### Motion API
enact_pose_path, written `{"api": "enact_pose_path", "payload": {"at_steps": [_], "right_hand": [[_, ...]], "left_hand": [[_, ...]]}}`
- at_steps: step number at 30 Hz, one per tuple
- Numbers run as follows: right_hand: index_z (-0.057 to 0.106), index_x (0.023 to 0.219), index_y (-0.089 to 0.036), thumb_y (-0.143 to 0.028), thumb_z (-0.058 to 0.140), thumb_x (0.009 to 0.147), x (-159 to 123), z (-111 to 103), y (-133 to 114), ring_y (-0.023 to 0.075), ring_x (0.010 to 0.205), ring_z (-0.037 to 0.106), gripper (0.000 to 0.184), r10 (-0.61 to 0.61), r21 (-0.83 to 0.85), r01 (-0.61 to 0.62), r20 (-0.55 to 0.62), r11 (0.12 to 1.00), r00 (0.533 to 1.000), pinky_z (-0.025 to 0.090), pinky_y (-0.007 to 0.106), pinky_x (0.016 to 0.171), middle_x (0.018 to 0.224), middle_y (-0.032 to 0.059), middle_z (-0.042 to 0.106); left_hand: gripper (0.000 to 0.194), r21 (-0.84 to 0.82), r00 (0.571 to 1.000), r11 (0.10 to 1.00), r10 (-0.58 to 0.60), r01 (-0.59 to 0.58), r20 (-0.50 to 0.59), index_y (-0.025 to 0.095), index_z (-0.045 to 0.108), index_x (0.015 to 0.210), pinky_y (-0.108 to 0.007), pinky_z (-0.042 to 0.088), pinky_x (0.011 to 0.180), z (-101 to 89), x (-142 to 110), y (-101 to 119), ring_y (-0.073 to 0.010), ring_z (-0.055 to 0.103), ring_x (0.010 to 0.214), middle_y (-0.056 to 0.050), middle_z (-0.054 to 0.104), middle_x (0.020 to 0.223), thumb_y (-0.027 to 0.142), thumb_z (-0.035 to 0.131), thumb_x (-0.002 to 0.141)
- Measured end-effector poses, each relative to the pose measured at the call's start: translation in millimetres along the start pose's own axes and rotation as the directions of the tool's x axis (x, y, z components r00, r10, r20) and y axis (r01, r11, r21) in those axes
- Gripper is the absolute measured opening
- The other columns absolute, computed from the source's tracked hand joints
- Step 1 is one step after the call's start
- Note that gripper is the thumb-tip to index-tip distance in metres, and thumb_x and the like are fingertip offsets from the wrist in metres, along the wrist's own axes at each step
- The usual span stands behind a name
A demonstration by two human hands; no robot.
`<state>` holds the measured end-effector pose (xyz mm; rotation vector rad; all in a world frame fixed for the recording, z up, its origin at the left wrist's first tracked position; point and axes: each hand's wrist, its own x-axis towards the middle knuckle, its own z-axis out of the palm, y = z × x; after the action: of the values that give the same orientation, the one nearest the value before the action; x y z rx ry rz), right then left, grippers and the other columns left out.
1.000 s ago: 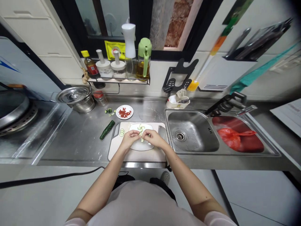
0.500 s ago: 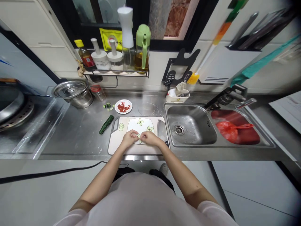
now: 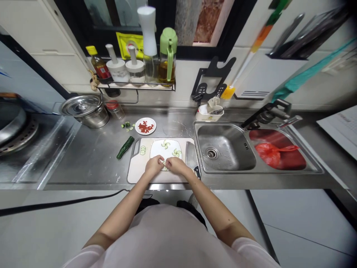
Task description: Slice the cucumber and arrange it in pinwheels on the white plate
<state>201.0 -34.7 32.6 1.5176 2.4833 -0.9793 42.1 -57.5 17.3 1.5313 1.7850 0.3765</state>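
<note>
My left hand (image 3: 153,166) and my right hand (image 3: 176,165) meet over the near part of a white plate (image 3: 157,147). The fingers of both are curled and pinched at a thin cucumber slice (image 3: 163,163) between them, small and partly covered. Two pinwheels of cut cucumber slices lie on the plate, one at the far side (image 3: 165,144) and one at the right (image 3: 176,153). Beneath the plate is a pale cutting board (image 3: 138,169). On its left side rest a few loose cucumber slices (image 3: 143,150), and a knife (image 3: 191,154) lies along its right side.
A cucumber piece (image 3: 125,147) lies left of the board. Behind it are cucumber scraps (image 3: 127,126) and a small plate of red bits (image 3: 145,126). A lidded pot (image 3: 86,111) stands at the back left. The double sink (image 3: 227,149) borders the board's right.
My fingers have closed in more, and the hands sit slightly nearer each other over the plate's near part. The whole view has shifted a little; other things have stayed put.
</note>
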Motion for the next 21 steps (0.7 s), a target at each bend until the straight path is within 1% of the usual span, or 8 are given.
{"api": "enact_pose_path", "payload": {"at_steps": [6, 11, 15, 18, 21], "right_hand": [[0.066, 0.098, -0.018, -0.024, 0.044, 0.093, -3, 4, -5, 0.0183, 0.088, 0.060, 0.024, 0.001, -0.147, -0.007, -0.041, 0.989, 0.999, 0.034, 0.025, 0.066, 0.098, 0.0083, 0.069], [0.064, 0.106, -0.018, -0.027, 0.038, 0.097, -8, 10, -5, 0.0185, 0.093, 0.058, 0.028, -0.013, -0.169, -0.001, -0.082, 0.986, 0.997, 0.037, 0.025, 0.072, 0.103, 0.0088, 0.067], [0.062, 0.111, -0.019, -0.026, 0.036, 0.099, -14, 15, -4, 0.0192, 0.096, 0.056, 0.030, -0.051, -0.189, 0.030, -0.108, 0.982, 0.993, 0.039, 0.027, 0.075, 0.106, 0.0087, 0.065], [0.062, 0.112, -0.020, -0.027, 0.036, 0.099, -19, 20, -5, 0.0200, 0.099, 0.054, 0.031, -0.070, -0.219, 0.041, -0.125, 0.975, 0.990, 0.040, 0.028, 0.076, 0.107, 0.0086, 0.063], [0.063, 0.113, -0.020, -0.029, 0.037, 0.099, -22, 23, -5, 0.0209, 0.101, 0.053, 0.031, -0.059, -0.240, 0.029, -0.119, 0.970, 0.991, 0.040, 0.028, 0.077, 0.107, 0.0092, 0.062]], "left_hand": [[0.027, 0.107, 1.000, 0.994, 0.013, -0.011, -0.018, 0.024, 0.069, 0.094, -0.025, 0.039, 0.065, 2.1, 0, 2, -0.0180, 0.062, 0.075, -0.001, 0.071, 0.078, 0.015, 0.059, 0.071], [0.025, 0.170, 1.000, 0.985, 0.018, -0.020, 0.010, 0.027, 0.070, 0.097, -0.026, 0.040, 0.069, 0.7, -3, 5, -0.0190, 0.062, 0.081, -0.001, 0.071, 0.082, 0.020, 0.058, 0.075], [0.024, 0.225, 0.999, 0.973, 0.040, -0.043, 0.019, 0.029, 0.071, 0.099, -0.027, 0.041, 0.072, -0.6, -4, 6, -0.0196, 0.061, 0.086, -0.002, 0.070, 0.087, 0.024, 0.057, 0.079], [0.023, 0.236, 0.998, 0.970, 0.050, -0.054, 0.023, 0.029, 0.071, 0.100, -0.027, 0.041, 0.073, -1.1, -5, 5, -0.0200, 0.061, 0.087, -0.003, 0.070, 0.089, 0.028, 0.058, 0.082], [0.023, 0.232, 0.998, 0.971, 0.058, -0.061, 0.017, 0.029, 0.071, 0.102, -0.028, 0.041, 0.074, -0.9, -7, 4, -0.0203, 0.061, 0.087, -0.003, 0.069, 0.089, 0.029, 0.059, 0.082]]}}
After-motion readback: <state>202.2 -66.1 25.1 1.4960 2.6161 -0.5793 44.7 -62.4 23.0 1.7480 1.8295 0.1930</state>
